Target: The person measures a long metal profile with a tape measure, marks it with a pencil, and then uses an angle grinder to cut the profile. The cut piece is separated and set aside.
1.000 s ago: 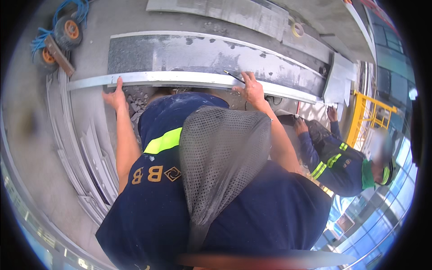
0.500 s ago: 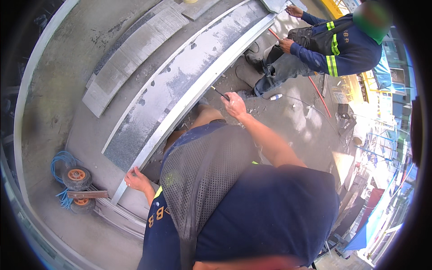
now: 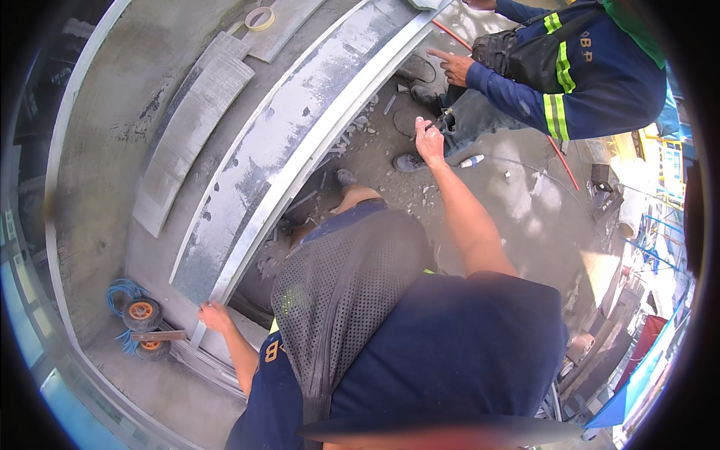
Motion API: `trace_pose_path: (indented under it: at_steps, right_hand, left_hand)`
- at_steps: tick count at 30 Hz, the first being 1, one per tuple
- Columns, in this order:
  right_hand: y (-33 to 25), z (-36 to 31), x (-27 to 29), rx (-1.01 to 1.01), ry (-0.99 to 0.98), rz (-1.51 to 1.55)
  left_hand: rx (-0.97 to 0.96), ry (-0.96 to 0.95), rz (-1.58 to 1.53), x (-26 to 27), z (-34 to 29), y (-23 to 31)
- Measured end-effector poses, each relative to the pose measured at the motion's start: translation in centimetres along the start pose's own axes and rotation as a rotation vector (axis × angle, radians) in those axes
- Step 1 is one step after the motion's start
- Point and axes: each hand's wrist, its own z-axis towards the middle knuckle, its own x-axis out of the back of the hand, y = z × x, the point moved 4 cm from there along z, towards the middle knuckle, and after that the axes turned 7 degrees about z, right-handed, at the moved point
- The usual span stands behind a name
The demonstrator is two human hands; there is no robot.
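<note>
A long silvery metal straightedge [image 3: 262,209] lies along the near edge of a curved grey stone slab [image 3: 251,157] smeared with pale dust. My left hand [image 3: 217,318] is closed at the straightedge's lower left end, its fingers gripping the edge. Raised off the slab to the right, my right hand [image 3: 430,142] is closed with its fingertips upward. It holds a thin, dark, pen-like marker, now mostly hidden by the fingers and the dark background. A co-worker's hand [image 3: 452,67] points toward the slab from the upper right.
Several curved grey slabs [image 3: 191,124] lie beyond, with a roll of tape [image 3: 260,19] near them. Orange-hubbed wheels [image 3: 142,315] and blue cord stand at the lower left. Rubble [image 3: 367,135] and a white bottle [image 3: 471,161] are on the floor by the co-worker's boots.
My right hand has lifted away from the straightedge, up and to the right, with the marker. My left hand stays at the straightedge's end. The co-worker has leaned in, one finger now extended.
</note>
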Motion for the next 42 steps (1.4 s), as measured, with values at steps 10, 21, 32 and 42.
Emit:
trace_pose_path:
  at_steps: [10,21,32,42]
  right_hand:
    - [-8.4,12.4,3.0,0.173,-0.235,-0.342]
    - [-2.1,10.1,-1.7,0.085,-0.273,-0.245]
    - [10.7,0.0,-3.9,-0.142,-0.57,-0.332]
    - [9.4,4.6,-3.5,-0.123,-0.256,-0.072]
  left_hand:
    - [-0.146,-0.145,-0.32,3.2,-5.0,12.6]
    - [-0.108,-0.143,-0.35,2.4,-5.9,12.2]
    - [-0.118,-0.09,-0.302,1.8,-6.1,12.4]
    - [-0.313,-0.202,-0.379,2.5,-3.8,9.7]
